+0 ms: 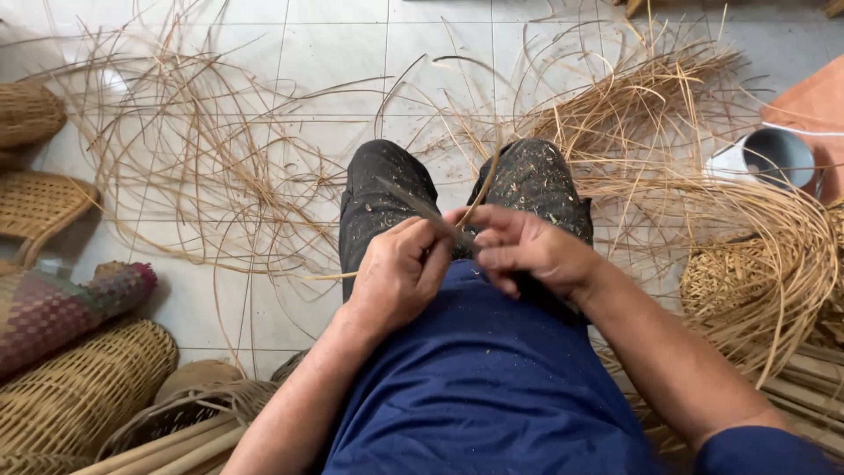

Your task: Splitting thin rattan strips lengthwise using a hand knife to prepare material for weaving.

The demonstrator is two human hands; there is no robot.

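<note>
Centre of frame, over the lap: left hand [397,274] is curled shut around a thin blade [420,209] that angles to the upper left, right hand [526,249] pinches a thin cane strip [482,186] against it, hands close together so the strip stays taut and steady above the knees. Loose cane strips [202,167] lie spread on the tiled floor [334,35] within reach; woven baskets [83,387] sit at lower left, a metal cup [774,158] at right.
</note>
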